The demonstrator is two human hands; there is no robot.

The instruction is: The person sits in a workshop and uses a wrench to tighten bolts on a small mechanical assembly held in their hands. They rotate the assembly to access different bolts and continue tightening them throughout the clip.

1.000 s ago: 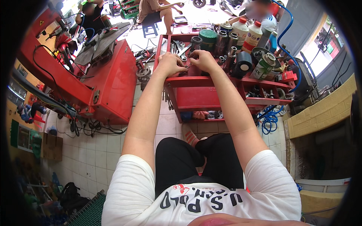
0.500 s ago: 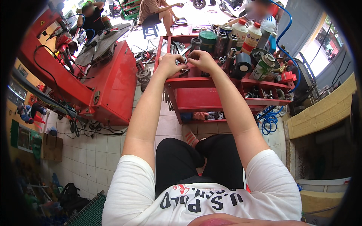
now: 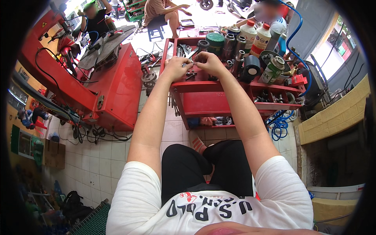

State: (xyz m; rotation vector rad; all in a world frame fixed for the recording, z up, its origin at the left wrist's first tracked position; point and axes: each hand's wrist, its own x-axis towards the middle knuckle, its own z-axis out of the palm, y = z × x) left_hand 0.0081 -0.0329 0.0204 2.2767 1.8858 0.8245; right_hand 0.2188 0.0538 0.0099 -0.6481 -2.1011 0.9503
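Note:
Both hands meet over the left part of a red tool cart's top tray (image 3: 203, 76). My left hand (image 3: 177, 67) is closed, its thumb and fingertips pinched together. My right hand (image 3: 210, 64) is closed in a similar pinch just beside it, fingertips almost touching the left ones. Something small seems to be between the fingertips, too small to make out. Below them, several small dark bolts (image 3: 190, 73) lie on the tray. Just beyond my fingers are metal wrenches (image 3: 188, 51) and a dark metal cylinder (image 3: 203, 45).
Right on the cart stand a green tub (image 3: 215, 41), large sockets (image 3: 228, 45), white bottles (image 3: 261, 38) and a green-white can (image 3: 273, 69). A blue hose (image 3: 300, 31) hangs beside it. A red machine (image 3: 117, 86) stands left. Other people sit or stand beyond the cart.
My hands have shifted very slightly and the small bolts beneath them show more plainly. In the background, people at the left and top have moved their heads and arms a little.

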